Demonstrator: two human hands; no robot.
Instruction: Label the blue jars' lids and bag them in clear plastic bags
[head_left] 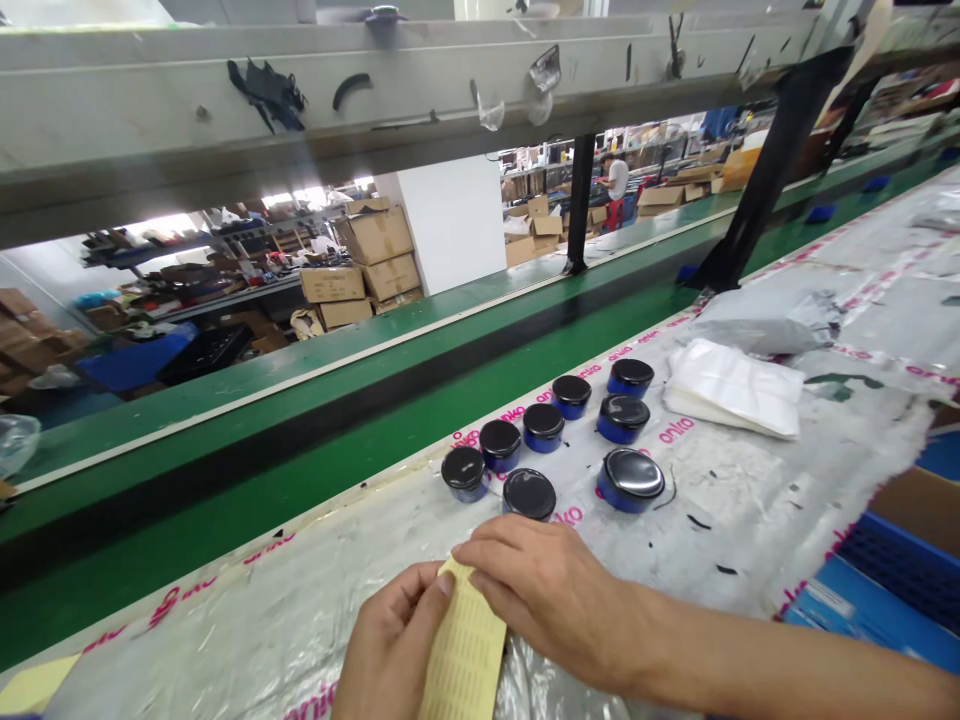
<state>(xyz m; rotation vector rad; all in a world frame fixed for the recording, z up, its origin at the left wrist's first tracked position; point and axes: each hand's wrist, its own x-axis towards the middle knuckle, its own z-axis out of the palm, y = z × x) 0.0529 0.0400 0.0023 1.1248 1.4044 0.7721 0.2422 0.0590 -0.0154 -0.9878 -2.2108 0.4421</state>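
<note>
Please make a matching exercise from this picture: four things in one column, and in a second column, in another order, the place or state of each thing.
Things:
1. Left hand
2. Right hand
3. Blue jars with black lids
4. Folded white packet

Places or states:
A. Lying beyond the jars
B. Holding the left edge of the yellow printed paper
C. Standing in a group on the plastic sheet
D. Resting on the paper's top end

Pairs: 1-B, 2-D, 3-C, 4-A

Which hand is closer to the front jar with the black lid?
Right. The right hand is just below the jar, not touching; the left hand is farther, down and left.
</note>
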